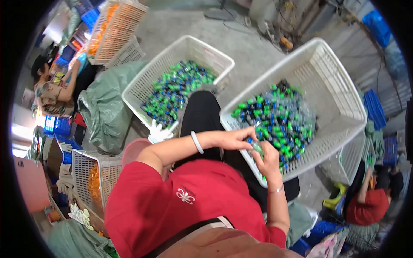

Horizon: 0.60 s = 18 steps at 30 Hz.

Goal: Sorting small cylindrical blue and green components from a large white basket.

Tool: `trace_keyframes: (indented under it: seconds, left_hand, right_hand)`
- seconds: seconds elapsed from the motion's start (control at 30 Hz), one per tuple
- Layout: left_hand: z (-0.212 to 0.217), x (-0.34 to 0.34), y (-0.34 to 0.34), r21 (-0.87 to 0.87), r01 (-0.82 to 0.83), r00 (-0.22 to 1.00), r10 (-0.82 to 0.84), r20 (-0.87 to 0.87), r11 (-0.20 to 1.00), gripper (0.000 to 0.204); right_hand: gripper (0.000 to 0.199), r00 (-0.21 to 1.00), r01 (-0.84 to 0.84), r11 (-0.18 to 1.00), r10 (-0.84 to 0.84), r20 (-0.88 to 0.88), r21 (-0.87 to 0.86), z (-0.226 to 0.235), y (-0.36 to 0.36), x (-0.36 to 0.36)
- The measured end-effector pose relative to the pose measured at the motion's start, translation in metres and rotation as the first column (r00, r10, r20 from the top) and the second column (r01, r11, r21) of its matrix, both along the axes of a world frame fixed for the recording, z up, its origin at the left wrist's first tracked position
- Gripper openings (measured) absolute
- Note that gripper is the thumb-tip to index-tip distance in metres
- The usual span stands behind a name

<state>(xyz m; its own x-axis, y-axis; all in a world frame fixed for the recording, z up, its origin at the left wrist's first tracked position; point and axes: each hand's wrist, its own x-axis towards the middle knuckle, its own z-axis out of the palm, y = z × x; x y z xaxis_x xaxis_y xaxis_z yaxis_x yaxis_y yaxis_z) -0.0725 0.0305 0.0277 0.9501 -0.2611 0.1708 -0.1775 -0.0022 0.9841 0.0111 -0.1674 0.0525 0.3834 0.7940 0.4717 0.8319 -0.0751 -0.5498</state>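
Above the near edge of a white plastic basket (344, 124), my two hands meet at a small clear plastic piece with green and blue parts (257, 148). My right hand (268, 160) is closed round this piece. The thumb and fingers of my left hand (235, 138) pinch at its upper end. Beneath them, the basket holds a heap of similar small pieces (279, 118) in green, blue, black and clear plastic. What exactly these pieces are is too small to make out.
A second white basket (215, 64) with more such pieces stands left of my knee. A white glove (159, 132) hangs near its corner. Green sacks (112, 103) and baskets of orange pieces (94, 180) stand left. One person (56, 92) sits far left, another (370, 206) at right.
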Motion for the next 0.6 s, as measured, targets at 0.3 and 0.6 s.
trace_keyframes:
  seconds: [0.3, 0.6]
  left_hand:
    - [-0.014, -0.011, -0.022, 0.587, -0.177, 0.965, 0.022, 0.261, 0.790, 0.037]
    - [-0.004, -0.004, 0.076, 0.496, -0.744, 0.656, 0.631, 0.415, 0.447, 0.032]
  right_hand:
    - [0.041, -0.581, 0.038, 0.999, 0.011, -0.814, -0.014, -0.052, 0.000, -0.003]
    - [0.038, 0.687, 0.295, 0.955, -0.209, -0.696, 0.005, 0.019, -0.010, 0.016]
